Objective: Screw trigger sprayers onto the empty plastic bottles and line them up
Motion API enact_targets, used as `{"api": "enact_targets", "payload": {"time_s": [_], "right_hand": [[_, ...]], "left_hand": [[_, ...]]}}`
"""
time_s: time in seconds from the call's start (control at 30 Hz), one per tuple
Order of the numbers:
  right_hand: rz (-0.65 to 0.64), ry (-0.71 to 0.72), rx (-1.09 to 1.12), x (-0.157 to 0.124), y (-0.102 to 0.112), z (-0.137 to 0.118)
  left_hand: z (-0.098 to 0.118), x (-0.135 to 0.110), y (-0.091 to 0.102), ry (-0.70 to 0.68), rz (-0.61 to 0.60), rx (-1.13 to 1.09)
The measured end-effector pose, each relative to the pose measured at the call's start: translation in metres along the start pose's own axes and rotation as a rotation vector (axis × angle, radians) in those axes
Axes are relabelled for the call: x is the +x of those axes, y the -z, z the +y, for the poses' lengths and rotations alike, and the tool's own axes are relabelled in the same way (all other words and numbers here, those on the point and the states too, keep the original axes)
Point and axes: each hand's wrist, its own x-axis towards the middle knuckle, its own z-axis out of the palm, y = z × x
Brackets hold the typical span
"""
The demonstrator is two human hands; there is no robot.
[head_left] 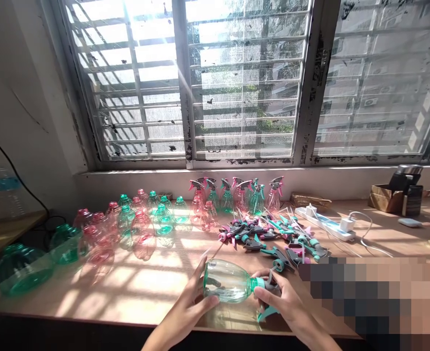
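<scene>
Sideways between your hands, a clear green bottle (226, 281) and its sprayer (269, 289)

You have the bottle at the lower centre of the frame, over the front part of the wooden table (147, 297). Its rounded wall is see-through and streaked with light, greener at the base and neck; whether any liquid lies inside, you cannot tell. Its long axis runs nearly level across the frame, base to the left, neck to the right and dipping slightly. Your left hand (190, 304) curves round the base end, thumb at the lower side. Your right hand (285, 298) grips the sprayer, its teal collar at the neck and its teal trigger pointing down; how tightly the collar is threaded, you cannot tell.

Just beyond, right of centre, lies a heap of loose spray heads (253, 243) in grey, teal and pink. Behind it stand pink and green bottles fitted with spray heads (226, 201). Across the left stand open-mouthed pink and green bottles (143, 235). Toward the right edge, past a white power strip (326, 225) with plugs, a cardboard box (380, 199) holds something dark.
</scene>
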Motion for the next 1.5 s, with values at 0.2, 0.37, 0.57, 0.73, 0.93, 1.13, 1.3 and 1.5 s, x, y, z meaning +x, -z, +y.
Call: {"api": "enact_targets", "payload": {"time_s": [0.2,0.37,0.57,0.73,0.93,1.13,1.3,1.5], "right_hand": [[0.051,-0.021,0.06,0.003,0.002,0.003],[0.051,-0.019,0.052,0.004,0.002,0.004],[0.006,0.005,0.017,0.005,0.005,0.007],[0.024,0.013,0.025,0.006,0.006,0.008],[0.013,0.003,0.001,0.002,0.002,0.002],[0.009,-0.019,-0.019,-0.001,0.002,-0.001],[0.032,-0.044,-0.02,0.001,0.004,0.004],[0.015,-0.01,-0.043,-0.003,-0.002,-0.005]], "left_hand": [[-0.009,0.002,0.003,0.005,-0.018,-0.057],[-0.007,0.001,0.003,-0.013,-0.039,-0.035],[0.007,0.002,-0.005,-0.002,-0.015,-0.023],[-0.002,0.001,-0.002,-0.018,-0.025,-0.031],[-0.001,-0.001,-0.003,-0.004,-0.046,-0.069],[-0.004,-0.002,-0.004,-0.005,0.003,-0.02],[-0.022,-0.002,0.002,-0.052,-0.018,-0.093],[-0.01,-0.003,-0.001,0.022,-0.023,-0.114]]}}
